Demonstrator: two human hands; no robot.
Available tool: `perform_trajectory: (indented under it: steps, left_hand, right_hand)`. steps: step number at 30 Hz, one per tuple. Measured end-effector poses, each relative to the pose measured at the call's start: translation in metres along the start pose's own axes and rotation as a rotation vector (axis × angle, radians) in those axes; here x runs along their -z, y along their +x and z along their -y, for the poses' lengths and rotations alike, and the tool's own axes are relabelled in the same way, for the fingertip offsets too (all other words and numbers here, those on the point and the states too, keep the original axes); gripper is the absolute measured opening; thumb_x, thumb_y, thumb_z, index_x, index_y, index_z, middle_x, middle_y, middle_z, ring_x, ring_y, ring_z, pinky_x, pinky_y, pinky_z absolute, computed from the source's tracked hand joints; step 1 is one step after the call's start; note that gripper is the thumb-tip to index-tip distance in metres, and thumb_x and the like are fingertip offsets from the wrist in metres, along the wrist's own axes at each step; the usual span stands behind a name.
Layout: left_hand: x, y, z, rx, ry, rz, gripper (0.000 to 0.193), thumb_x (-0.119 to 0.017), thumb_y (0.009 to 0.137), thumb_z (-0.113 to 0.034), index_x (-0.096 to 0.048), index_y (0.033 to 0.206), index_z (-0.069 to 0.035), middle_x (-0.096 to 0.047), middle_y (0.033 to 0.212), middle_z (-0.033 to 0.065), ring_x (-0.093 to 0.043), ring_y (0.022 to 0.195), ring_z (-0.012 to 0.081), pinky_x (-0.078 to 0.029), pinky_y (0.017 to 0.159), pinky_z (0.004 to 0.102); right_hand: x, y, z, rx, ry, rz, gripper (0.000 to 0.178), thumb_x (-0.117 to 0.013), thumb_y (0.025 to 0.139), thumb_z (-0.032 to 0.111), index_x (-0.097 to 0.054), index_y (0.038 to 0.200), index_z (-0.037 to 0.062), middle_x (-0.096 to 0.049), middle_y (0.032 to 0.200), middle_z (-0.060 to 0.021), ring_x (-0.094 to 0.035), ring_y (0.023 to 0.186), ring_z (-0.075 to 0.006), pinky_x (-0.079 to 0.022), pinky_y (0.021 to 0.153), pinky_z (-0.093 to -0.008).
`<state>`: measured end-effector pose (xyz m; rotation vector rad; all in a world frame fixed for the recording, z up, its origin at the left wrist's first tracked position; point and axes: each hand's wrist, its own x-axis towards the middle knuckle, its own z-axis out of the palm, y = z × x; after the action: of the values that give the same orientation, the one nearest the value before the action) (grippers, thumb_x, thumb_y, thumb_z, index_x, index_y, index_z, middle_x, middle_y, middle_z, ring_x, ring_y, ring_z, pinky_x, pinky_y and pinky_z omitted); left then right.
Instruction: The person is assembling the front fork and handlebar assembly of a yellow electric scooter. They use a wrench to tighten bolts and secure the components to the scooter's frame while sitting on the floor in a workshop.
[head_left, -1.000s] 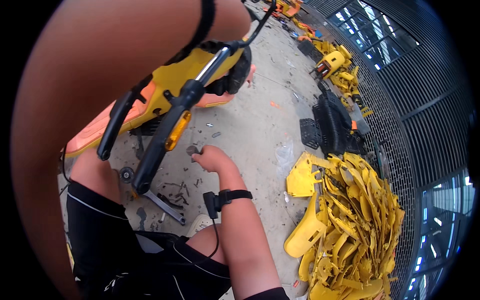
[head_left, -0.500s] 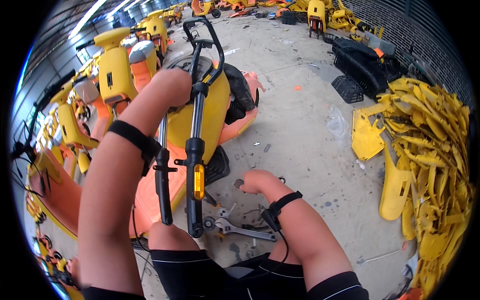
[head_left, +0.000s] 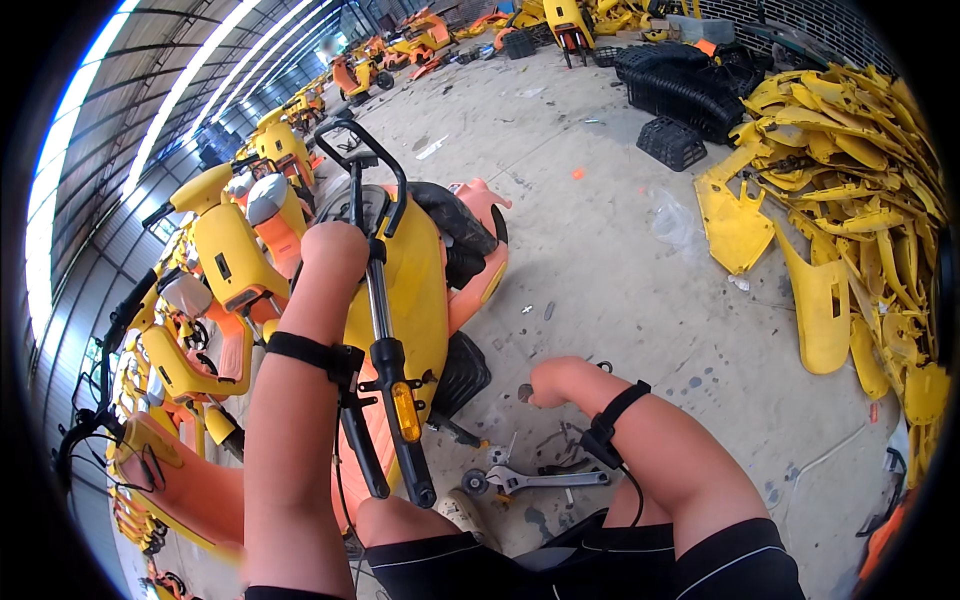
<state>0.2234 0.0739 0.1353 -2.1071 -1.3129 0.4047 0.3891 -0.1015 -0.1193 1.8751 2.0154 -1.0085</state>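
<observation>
My left hand (head_left: 336, 250) is closed round the upper part of a scooter front fork (head_left: 380, 300), just below its black looped handle frame. Its fingers are mostly hidden behind the back of the hand. The fork slants toward me with no wheel between its legs; an amber reflector (head_left: 405, 412) sits on the right leg. Behind it lies a yellow and orange scooter body (head_left: 425, 285). Low over the floor, my right hand (head_left: 560, 382) pinches a small, dark, roundish metal piece (head_left: 526, 393). Nearer my feet lies an adjustable wrench (head_left: 545, 480) with small loose parts about it.
Yellow and orange scooters (head_left: 225, 245) stand in rows on the left. A tall heap of yellow body panels (head_left: 860, 190) fills the right, with black plastic crates (head_left: 672, 143) beyond it. Clear plastic film (head_left: 672, 220) lies on the concrete floor. My shoe (head_left: 465, 512) is beside the fork's lower end.
The view has turned, shifting the scene and showing more roof on the left. My left hand stays on the fork, and my right hand still holds the small metal piece.
</observation>
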Motion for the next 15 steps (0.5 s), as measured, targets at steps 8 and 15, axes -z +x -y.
perform_trajectory:
  steps: [8,15]
  left_hand:
    - [0.005,0.014,-0.011,0.070,0.055,0.191,0.027,-0.069,0.085,-0.022,-0.077,0.111,-0.017,-0.073,0.114,0.0028,-0.070,0.103,0.0205,-0.058,0.071,0.0370]
    - [-0.003,0.030,-0.016,0.176,-0.044,0.250,0.026,-0.075,0.077,-0.019,-0.078,0.102,-0.013,-0.076,0.099,0.0029,-0.074,0.075,0.0228,-0.057,0.049,0.0401]
  right_hand:
    - [0.007,-0.008,-0.012,-0.016,-0.013,0.051,0.042,-0.061,0.087,0.037,-0.072,0.111,0.0036,-0.069,0.117,-0.0165,-0.066,0.106,-0.0350,-0.053,0.089,-0.0440]
    - [0.000,0.012,0.001,0.021,-0.037,0.078,0.043,-0.060,0.087,0.037,-0.072,0.113,0.0039,-0.069,0.117,-0.0177,-0.065,0.108,-0.0352,-0.052,0.092,-0.0444]
